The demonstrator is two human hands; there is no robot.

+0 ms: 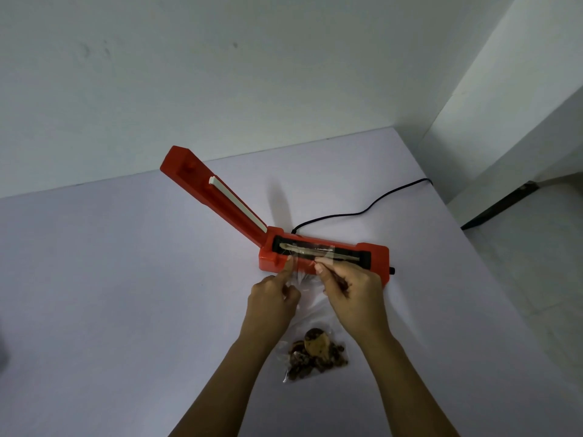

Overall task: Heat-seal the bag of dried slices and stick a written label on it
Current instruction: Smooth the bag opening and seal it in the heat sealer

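A red heat sealer (372, 260) stands on the table with its lid arm (217, 197) raised to the upper left. A clear plastic bag (310, 313) lies in front of it, with its open top edge laid across the sealing strip (315, 252). Brown dried slices (315, 353) are bunched at the bag's near end. My left hand (271, 298) pinches the bag's left side near the sealer, index finger stretched toward the strip. My right hand (353, 294) pinches the bag's right side just below the strip.
The sealer's black cord (362, 211) runs back right across the pale table (126, 279) toward the wall corner. A black knob (392, 270) sticks out of the sealer's right end. The table's right edge falls away toward a dark strip on the floor.
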